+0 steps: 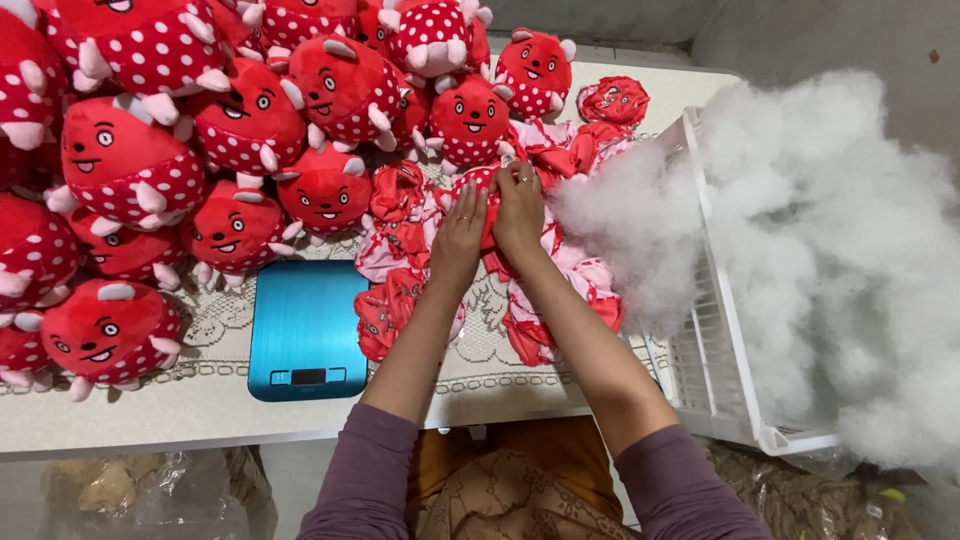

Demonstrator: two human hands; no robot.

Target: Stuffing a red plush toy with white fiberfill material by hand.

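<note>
- On the table's (150, 420) right edge, a white plastic crate (715, 340) overflows with loose white stuffing (830, 250), just beside the hands.
- Stuffed red dotted plush toys (250, 120) crowd the far left, a blue scale (305, 330) in front of them.
- An unstuffed toy skin (490, 180) tops the flat pile (420, 240) directly beneath both hands.
- Right hand (520, 205) pinches its far edge; left hand (460, 235) presses flat, fingers together.

A small toy-making workshop, likely home-based. A heap of finished red polka-dot plush toys (180, 150) fills the upper left of the frame; flat unstuffed toy skins (400, 250) lie at centre on a table (200, 410) with a lace cloth; a blue digital scale (306, 330) sits beside them; a white crate (715, 380) at right overflows with white fibre stuffing (820, 230).
</note>
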